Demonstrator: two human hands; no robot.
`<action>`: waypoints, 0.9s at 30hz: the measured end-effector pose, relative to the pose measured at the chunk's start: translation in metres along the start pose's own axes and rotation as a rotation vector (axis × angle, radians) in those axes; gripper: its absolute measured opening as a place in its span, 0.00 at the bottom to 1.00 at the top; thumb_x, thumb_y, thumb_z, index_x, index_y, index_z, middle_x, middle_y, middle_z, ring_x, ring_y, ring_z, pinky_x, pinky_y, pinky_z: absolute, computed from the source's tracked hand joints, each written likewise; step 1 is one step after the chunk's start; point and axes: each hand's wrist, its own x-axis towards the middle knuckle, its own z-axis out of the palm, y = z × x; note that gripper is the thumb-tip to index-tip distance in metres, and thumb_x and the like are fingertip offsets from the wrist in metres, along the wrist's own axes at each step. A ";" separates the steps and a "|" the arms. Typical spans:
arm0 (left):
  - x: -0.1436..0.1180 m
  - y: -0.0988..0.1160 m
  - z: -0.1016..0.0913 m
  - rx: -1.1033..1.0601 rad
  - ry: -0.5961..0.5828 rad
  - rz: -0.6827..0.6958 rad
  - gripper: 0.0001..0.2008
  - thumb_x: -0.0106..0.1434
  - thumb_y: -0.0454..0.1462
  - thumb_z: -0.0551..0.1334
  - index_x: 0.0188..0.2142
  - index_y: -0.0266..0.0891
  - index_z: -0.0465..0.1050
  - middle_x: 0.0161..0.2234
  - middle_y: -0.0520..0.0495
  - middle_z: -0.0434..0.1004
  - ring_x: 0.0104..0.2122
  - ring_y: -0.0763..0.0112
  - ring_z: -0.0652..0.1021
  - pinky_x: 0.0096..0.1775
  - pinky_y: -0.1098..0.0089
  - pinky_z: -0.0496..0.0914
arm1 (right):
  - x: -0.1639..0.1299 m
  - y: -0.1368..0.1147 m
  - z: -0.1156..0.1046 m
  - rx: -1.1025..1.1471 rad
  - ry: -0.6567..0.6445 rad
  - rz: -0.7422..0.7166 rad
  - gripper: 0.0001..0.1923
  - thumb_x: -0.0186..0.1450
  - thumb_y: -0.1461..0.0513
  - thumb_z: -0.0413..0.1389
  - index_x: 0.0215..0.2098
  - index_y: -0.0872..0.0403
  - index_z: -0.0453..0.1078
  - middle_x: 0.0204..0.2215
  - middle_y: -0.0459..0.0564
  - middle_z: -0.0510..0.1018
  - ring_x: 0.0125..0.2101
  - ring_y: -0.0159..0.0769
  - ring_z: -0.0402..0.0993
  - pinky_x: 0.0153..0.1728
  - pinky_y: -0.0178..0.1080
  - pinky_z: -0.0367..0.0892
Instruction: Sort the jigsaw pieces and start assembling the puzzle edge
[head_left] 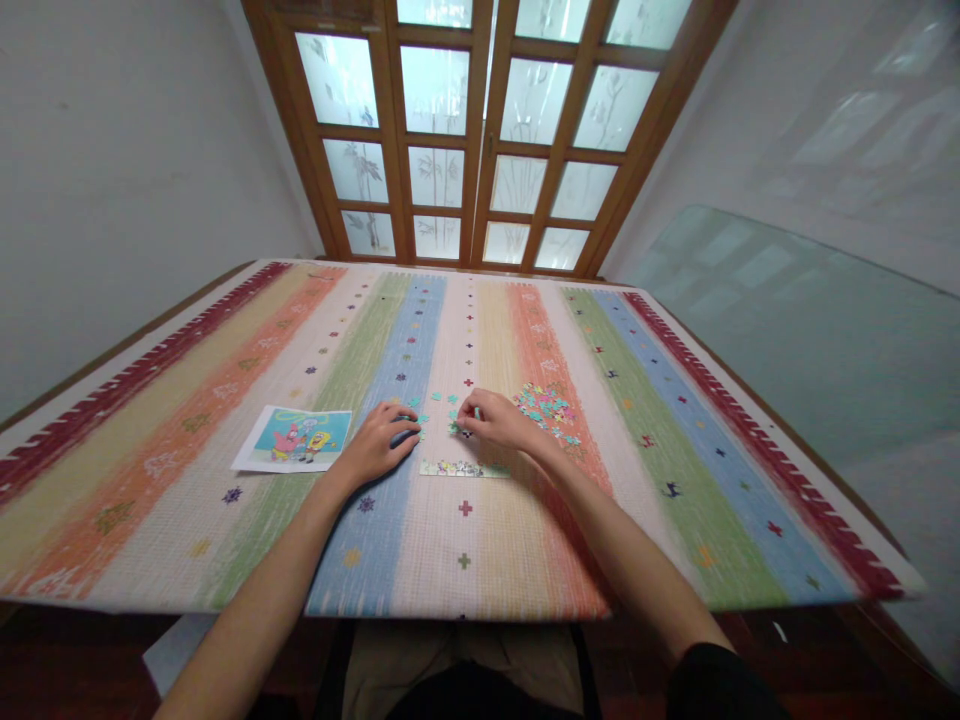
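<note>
My left hand (381,438) rests on the cloth with its fingers apart, bent over a few loose teal puzzle pieces (424,419). My right hand (491,418) is closed in a pinch beside more teal pieces (452,399); whatever its fingertips hold is too small and hidden to make out. Just in front of both hands lies a joined strip of puzzle (457,468), its right end partly covered by my right wrist. A heap of loose, mixed-colour puzzle pieces (546,403) spreads to the right of my right hand.
Left of my left hand lies a printed cartoon picture (300,440) on white paper. A striped tablecloth (465,560) covers the table. Beyond the far edge stand wood-framed glass doors (480,140). A pale glass panel (810,340) leans at the right wall.
</note>
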 end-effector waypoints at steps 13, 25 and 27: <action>-0.002 0.003 0.000 0.012 0.001 -0.020 0.09 0.68 0.38 0.60 0.43 0.42 0.79 0.45 0.44 0.78 0.49 0.57 0.73 0.54 0.54 0.68 | 0.014 -0.034 0.037 -0.288 -0.054 0.095 0.09 0.72 0.61 0.55 0.44 0.55 0.77 0.43 0.54 0.77 0.42 0.38 0.74 0.39 0.36 0.62; -0.001 0.006 0.002 -0.004 -0.001 -0.038 0.09 0.69 0.38 0.60 0.43 0.42 0.79 0.45 0.44 0.78 0.49 0.58 0.73 0.54 0.53 0.68 | 0.008 -0.030 0.036 -0.261 -0.072 0.047 0.09 0.67 0.59 0.60 0.44 0.54 0.78 0.42 0.52 0.76 0.41 0.39 0.74 0.39 0.37 0.63; -0.001 0.006 0.002 -0.002 -0.002 -0.037 0.09 0.69 0.38 0.60 0.42 0.42 0.79 0.45 0.44 0.78 0.48 0.58 0.73 0.54 0.53 0.68 | 0.008 -0.029 0.036 -0.251 -0.072 0.040 0.09 0.67 0.59 0.61 0.44 0.54 0.78 0.41 0.52 0.76 0.41 0.38 0.74 0.39 0.37 0.63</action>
